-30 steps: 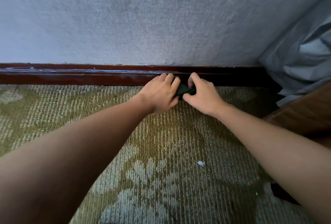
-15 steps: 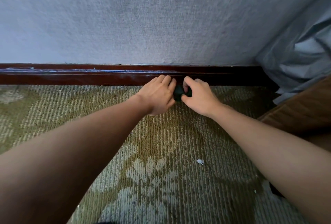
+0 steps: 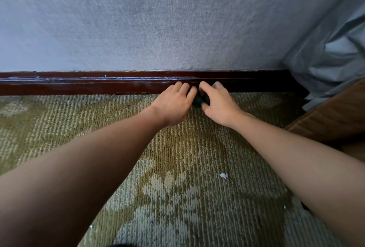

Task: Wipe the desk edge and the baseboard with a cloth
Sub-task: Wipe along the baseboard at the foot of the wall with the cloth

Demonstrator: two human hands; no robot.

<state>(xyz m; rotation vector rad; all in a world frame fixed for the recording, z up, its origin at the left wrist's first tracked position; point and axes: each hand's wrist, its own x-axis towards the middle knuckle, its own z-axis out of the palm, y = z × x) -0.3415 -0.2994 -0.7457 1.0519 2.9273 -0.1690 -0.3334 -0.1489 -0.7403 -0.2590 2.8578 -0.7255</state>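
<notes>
Cloth, dark and bunched, is pressed to the baseboard at the far edge of the carpet. It is pinched by curled fingers of the right hand. Fingers of the left hand are laid together on its other end, and their grip cannot be discerned. A flat pad is best formed and drawn along the dusty upper ledge under even pressure.

Two hands: one left hand, one right hand. One dark cloth. One baseboard, one wall, one carpet. Three pale scraps: two toward 5 o'clock, one toward 7. One grey curtain at 2 o'clock.
</notes>
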